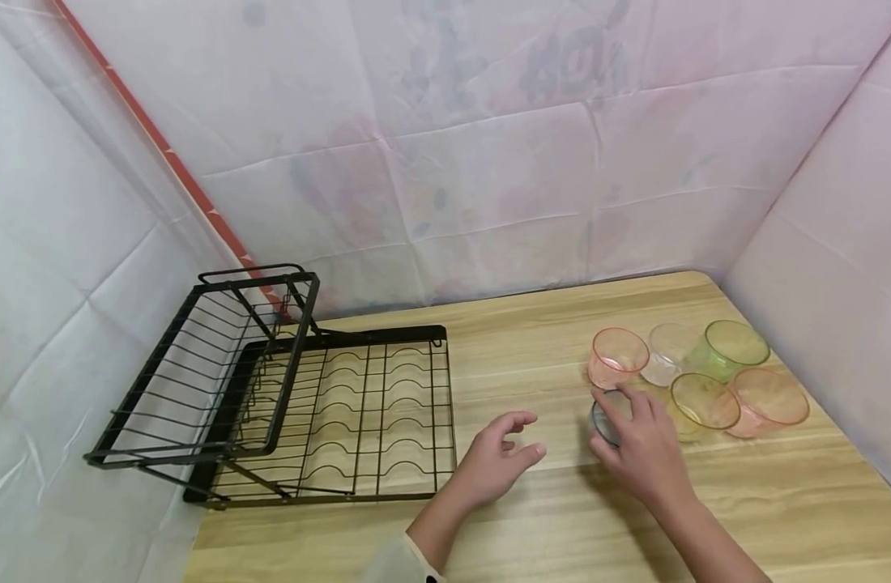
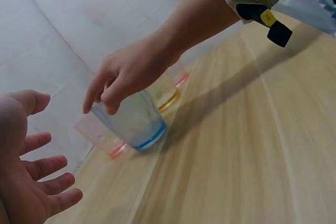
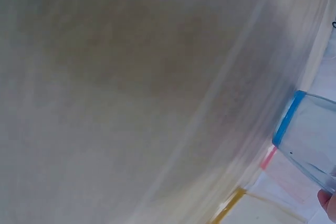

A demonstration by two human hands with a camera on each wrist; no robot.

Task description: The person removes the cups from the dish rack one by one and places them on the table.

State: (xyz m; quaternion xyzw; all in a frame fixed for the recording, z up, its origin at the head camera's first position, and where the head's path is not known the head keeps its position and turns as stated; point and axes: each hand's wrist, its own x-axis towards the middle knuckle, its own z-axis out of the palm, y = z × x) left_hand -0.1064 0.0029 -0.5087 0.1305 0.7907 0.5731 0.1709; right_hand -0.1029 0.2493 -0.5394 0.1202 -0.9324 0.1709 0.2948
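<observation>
A clear bluish glass (image 1: 603,423) with a blue base stands on the wooden table, at the near left of a group of coloured glasses. My right hand (image 1: 645,445) grips its rim from above, with thumb and fingers on it. In the left wrist view the bluish glass (image 2: 134,121) shows below the right hand (image 2: 134,74). My left hand (image 1: 492,457) hovers left of the glass, fingers loosely bent and holding nothing. Only a fingertip of the right hand (image 3: 329,203) shows beside the glass (image 3: 310,132) in the right wrist view.
Behind and right of the bluish glass stand a pink glass (image 1: 616,360), a colourless glass (image 1: 662,360), a green glass (image 1: 733,348), a yellow glass (image 1: 704,405) and a larger pink glass (image 1: 769,402). A black two-tier dish rack (image 1: 376,405) occupies the left, near white-sheeted walls (image 1: 489,162).
</observation>
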